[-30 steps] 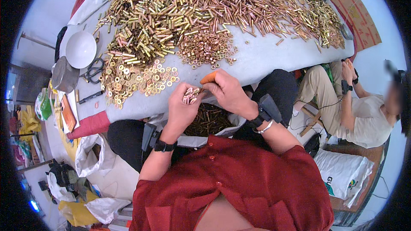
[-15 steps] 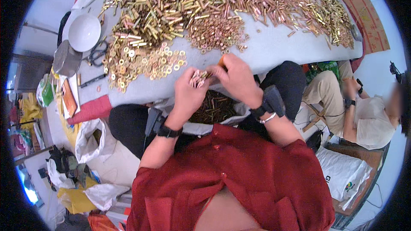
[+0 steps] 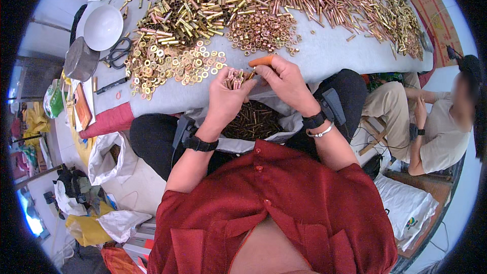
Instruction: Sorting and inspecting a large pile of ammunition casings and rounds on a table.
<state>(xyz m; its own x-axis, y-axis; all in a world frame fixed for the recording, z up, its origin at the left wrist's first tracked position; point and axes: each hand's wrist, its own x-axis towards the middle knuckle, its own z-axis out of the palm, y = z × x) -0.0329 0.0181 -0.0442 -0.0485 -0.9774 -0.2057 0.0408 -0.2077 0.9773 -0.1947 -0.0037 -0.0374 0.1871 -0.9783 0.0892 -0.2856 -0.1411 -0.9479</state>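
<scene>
My left hand (image 3: 227,100) is closed around a bunch of short pinkish-gold metal pieces (image 3: 235,79), probably small tubes or bolts. My right hand (image 3: 290,85) pinches a small brassy piece (image 3: 251,74) between thumb and fingers, right beside that bunch. An orange finger cover (image 3: 261,61) sits on the right index finger. Just beyond the hands lie a pile of flat golden washers (image 3: 167,68) and a heap of coppery nuts (image 3: 264,31). Below my hands, in my lap, an open white sack (image 3: 289,136) holds many dark brassy rod-like pieces (image 3: 252,123).
Large heaps of metal tubes (image 3: 203,0) cover the far table. At left are a white bowl (image 3: 103,27), a metal pot (image 3: 81,63), black scissors (image 3: 118,53) and a black pen (image 3: 111,85). Another person (image 3: 441,122) sits at right. A white sack (image 3: 109,165) stands on the floor.
My hands have drawn slightly apart. My right hand has shifted a little right, and its orange-covered finger now points left. The person at right has moved their arms.
</scene>
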